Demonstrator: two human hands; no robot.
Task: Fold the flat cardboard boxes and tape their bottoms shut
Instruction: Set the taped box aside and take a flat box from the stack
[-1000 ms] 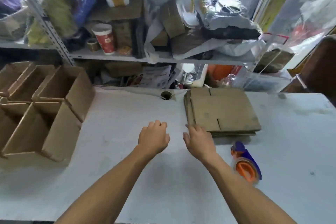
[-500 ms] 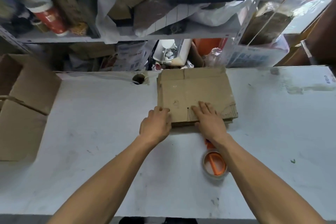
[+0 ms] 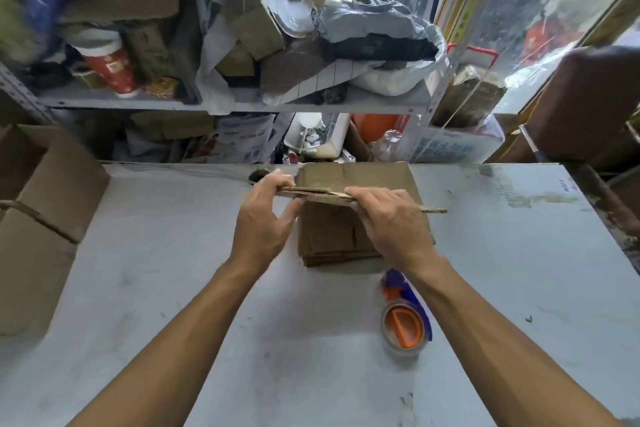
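- A flat box [image 3: 313, 191] is lifted off the stack [image 3: 332, 232], seen nearly edge-on as a thin brown strip running from the left hand to a point right of the right hand; it hangs above the stack's middle, tilted slightly down to the right
- The left hand [image 3: 265, 218] pinches the box's left end, fingers over the top edge and thumb beneath; the thumb reaches toward the stack's left side
- The right hand [image 3: 389, 222] grips the box right of its middle, fingers curled over the near edge, knuckles toward the camera; the box's right end juts past it
- The stack of flat boxes lies on the table [image 3: 173, 288] near its far edge, centre; its far part shows above the lifted box and its near part shows between the two wrists
- A tape dispenser [image 3: 405, 319], orange and blue with a clear roll, lies on the table just near of the stack, beside the right forearm
- A folded box [image 3: 45, 229] stands open at the table's left edge, well apart from the stack; another edge of cardboard shows behind it
- A small round hole [image 3: 257, 175] sits in the table just left of the stack's far corner
- Beyond the table a shelf [image 3: 242, 102] carries clutter: a red cup [image 3: 110, 69], cardboard pieces, grey bags
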